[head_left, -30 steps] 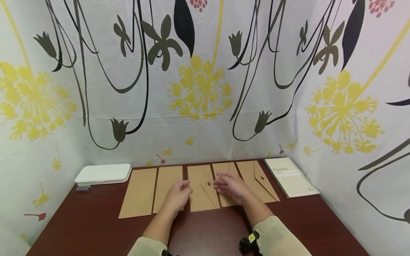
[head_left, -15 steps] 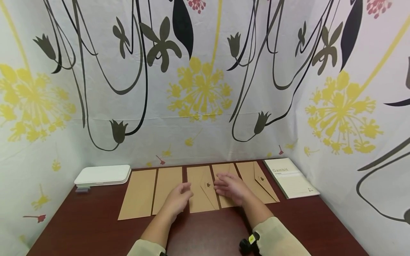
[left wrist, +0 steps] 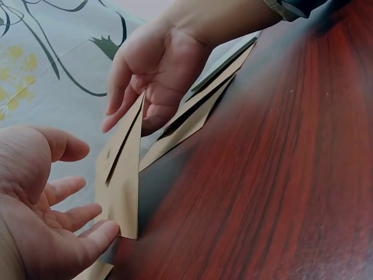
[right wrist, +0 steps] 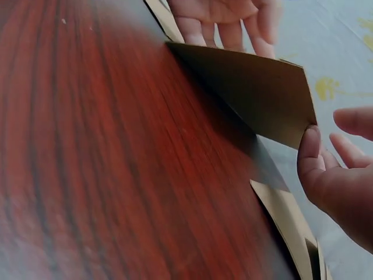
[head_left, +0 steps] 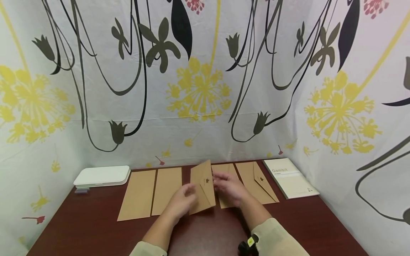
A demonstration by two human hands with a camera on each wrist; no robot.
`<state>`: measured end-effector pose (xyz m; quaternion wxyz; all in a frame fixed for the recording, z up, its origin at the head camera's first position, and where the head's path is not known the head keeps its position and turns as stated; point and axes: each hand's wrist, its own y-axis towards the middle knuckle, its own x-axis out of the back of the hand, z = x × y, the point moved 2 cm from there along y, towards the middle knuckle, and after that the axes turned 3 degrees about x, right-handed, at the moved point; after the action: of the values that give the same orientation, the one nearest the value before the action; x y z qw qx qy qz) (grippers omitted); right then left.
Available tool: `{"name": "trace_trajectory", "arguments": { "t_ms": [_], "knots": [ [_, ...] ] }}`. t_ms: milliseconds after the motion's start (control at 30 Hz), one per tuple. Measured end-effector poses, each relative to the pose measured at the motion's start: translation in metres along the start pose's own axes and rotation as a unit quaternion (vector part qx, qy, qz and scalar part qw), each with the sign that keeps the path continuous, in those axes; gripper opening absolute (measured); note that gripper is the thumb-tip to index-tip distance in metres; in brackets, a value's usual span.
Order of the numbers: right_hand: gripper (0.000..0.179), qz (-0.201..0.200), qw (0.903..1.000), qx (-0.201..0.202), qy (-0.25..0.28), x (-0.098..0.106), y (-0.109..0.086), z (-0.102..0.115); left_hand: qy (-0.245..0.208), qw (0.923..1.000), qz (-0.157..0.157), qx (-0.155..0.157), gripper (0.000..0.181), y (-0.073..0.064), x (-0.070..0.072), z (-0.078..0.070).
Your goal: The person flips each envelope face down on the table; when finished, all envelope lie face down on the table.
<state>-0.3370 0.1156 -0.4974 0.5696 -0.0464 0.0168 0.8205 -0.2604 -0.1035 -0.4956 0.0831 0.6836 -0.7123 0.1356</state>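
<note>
The middle one of several brown kraft-paper envelopes (head_left: 201, 199) is tilted, its right side raised off the table and its flap side showing. In the head view my left hand (head_left: 180, 202) is at its left edge. The left wrist view shows the left fingertips against the envelope (left wrist: 123, 195) near its low edge, thumb held apart. My right hand (head_left: 233, 189) is at the raised right edge, and a fingertip touches the envelope's corner (right wrist: 262, 87) in the right wrist view. The right thumb stands off from the paper.
Two plain-faced envelopes (head_left: 137, 195) lie flat on the left. Two more with flaps up, one an envelope (head_left: 253, 174) at far right, lie to the right. A white flat case (head_left: 102, 175) is at back left, a notebook (head_left: 293, 181) at back right. A patterned curtain (head_left: 205, 142) stands behind.
The middle envelope lay flat and now has its right side lifted and tilted. My left hand has shifted slightly right onto its edge; the right hand has stayed nearly in place.
</note>
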Motion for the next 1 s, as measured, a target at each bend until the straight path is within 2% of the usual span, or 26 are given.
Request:
{"name": "trace_trajectory", "arguments": {
  "t_ms": [200,533,800,1000],
  "knots": [
    [0.060,0.023,0.9995,0.005,-0.021,-0.009,-0.005,0.003,-0.008,0.9994,0.032,-0.011,0.061,-0.003,-0.005,-0.002],
    [0.061,0.062,0.9977,0.023,-0.012,-0.026,-0.011,0.010,-0.041,0.9976,0.052,-0.019,0.070,-0.006,-0.009,-0.009],
    [0.059,0.023,0.9993,0.011,-0.026,-0.041,-0.019,0.017,-0.051,0.9967,0.056,-0.030,0.067,-0.008,-0.011,-0.016],
    [0.057,0.030,0.9989,0.015,-0.032,-0.046,-0.021,0.016,-0.093,0.9936,0.052,-0.039,0.067,-0.009,-0.010,-0.021]
  ]
}}
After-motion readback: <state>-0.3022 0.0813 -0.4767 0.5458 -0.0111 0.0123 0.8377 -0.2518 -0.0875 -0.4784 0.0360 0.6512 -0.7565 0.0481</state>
